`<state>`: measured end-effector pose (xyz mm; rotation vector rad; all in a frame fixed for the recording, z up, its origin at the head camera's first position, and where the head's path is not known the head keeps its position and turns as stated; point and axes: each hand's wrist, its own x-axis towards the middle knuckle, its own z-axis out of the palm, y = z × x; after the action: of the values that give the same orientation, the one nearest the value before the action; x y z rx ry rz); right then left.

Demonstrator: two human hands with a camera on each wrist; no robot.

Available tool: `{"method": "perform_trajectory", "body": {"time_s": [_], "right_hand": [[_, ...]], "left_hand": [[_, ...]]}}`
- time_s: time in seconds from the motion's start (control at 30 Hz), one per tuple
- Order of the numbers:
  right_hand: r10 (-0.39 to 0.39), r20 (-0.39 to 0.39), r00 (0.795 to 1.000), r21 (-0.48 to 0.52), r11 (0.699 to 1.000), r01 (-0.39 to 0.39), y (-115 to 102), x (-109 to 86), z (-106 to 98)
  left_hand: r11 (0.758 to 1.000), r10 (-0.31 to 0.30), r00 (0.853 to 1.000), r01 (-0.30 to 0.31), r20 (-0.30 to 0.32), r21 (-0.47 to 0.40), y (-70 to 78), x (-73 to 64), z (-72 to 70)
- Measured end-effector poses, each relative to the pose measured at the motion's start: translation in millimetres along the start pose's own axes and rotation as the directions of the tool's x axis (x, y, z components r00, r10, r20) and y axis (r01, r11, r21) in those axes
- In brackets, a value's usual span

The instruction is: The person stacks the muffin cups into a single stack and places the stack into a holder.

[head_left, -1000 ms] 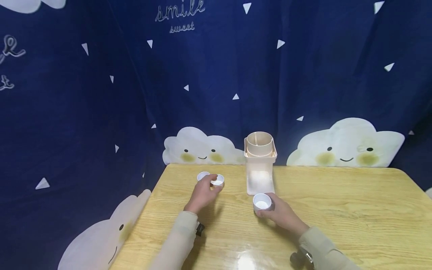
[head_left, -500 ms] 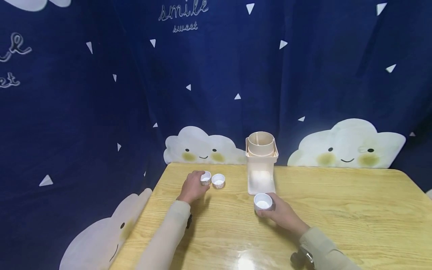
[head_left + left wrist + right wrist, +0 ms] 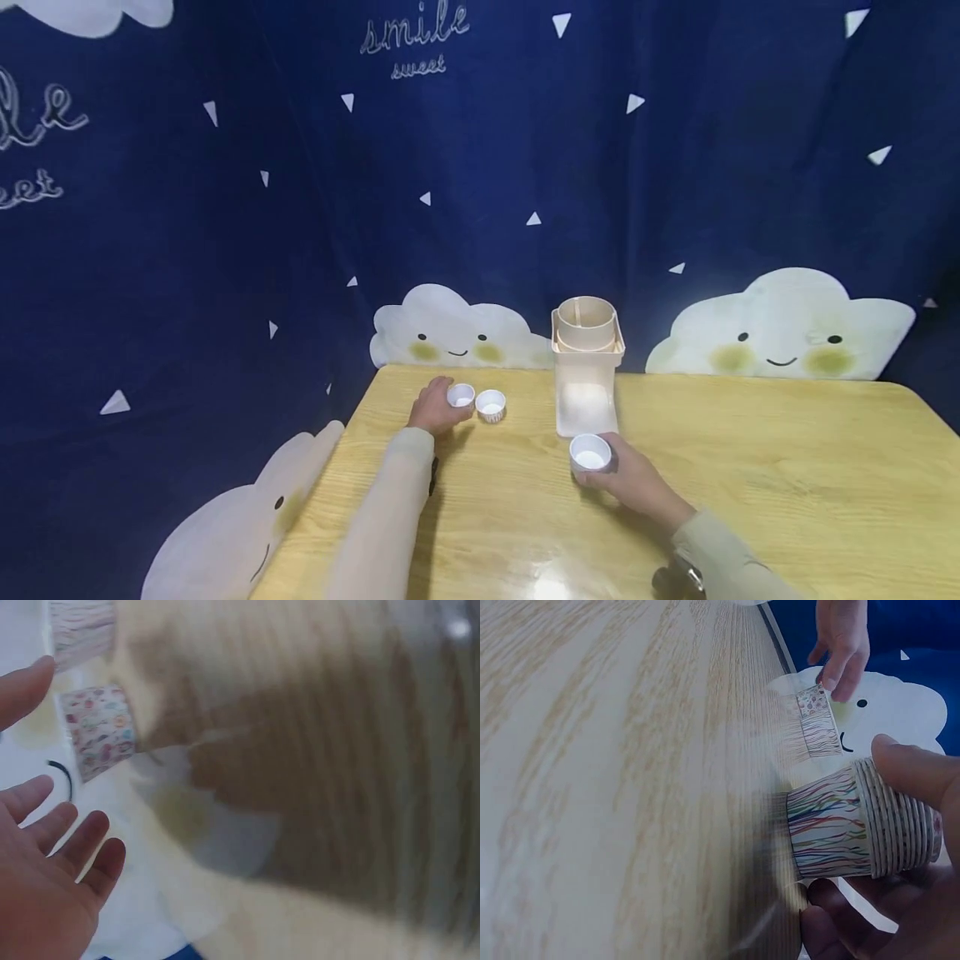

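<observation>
My left hand [image 3: 435,410] is around a small paper cup with a floral print [image 3: 99,729] at the table's far left. In the left wrist view its thumb and fingers are spread on either side of that cup, with gaps showing. Just right of it stands a second small cup with wavy lines [image 3: 491,407]. Near the middle, my right hand [image 3: 636,482] grips a stack of paper cups [image 3: 855,825]. Several rims show in the stack, and the outermost cup has coloured wavy stripes. The stack's base is at the tabletop.
A cream dispenser-like holder [image 3: 585,375] with a round tube on top stands behind the right hand, close to the stack. The wooden table [image 3: 765,483] ends at a dark blue curtain [image 3: 480,167] printed with clouds.
My left hand has moved left, away from the striped cup, and now surrounds the floral one. The right hand keeps its grip on the stack in the same place. The head view has shifted slightly.
</observation>
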<state>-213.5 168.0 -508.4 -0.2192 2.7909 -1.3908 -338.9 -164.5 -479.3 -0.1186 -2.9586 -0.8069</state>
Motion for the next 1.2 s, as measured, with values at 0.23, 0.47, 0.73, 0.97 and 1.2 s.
{"method": "perform_trajectory", "body": {"time_s": [0.23,0.47,0.73,0.97,1.2], "right_hand": [[-0.045,0.007,0.999,-0.002,0.999,0.045,-4,1.9,1],[-0.036,-0.004,0.999,-0.008,0.999,0.036,-5,5.8,3],[-0.024,-0.011,1.0,-0.01,1.0,0.024,0,3.4,3],[-0.012,0.01,1.0,0.005,1.0,0.012,-2,1.6,3],[-0.01,0.0,1.0,-0.008,1.0,0.01,-4,0.5,0]], "left_hand": [[0.996,-0.042,0.999,0.04,-0.02,-0.082,-7.3,1.0,3.0],[0.992,-0.072,0.997,0.073,0.015,-0.107,-9.0,1.1,1.7],[0.99,-0.074,0.997,0.073,-0.001,-0.121,-12.0,2.2,10.9],[0.99,-0.099,0.995,0.096,-0.02,-0.102,-18.0,3.1,18.4],[0.987,-0.072,0.995,0.062,-0.063,-0.149,-14.7,5.2,19.5]]}}
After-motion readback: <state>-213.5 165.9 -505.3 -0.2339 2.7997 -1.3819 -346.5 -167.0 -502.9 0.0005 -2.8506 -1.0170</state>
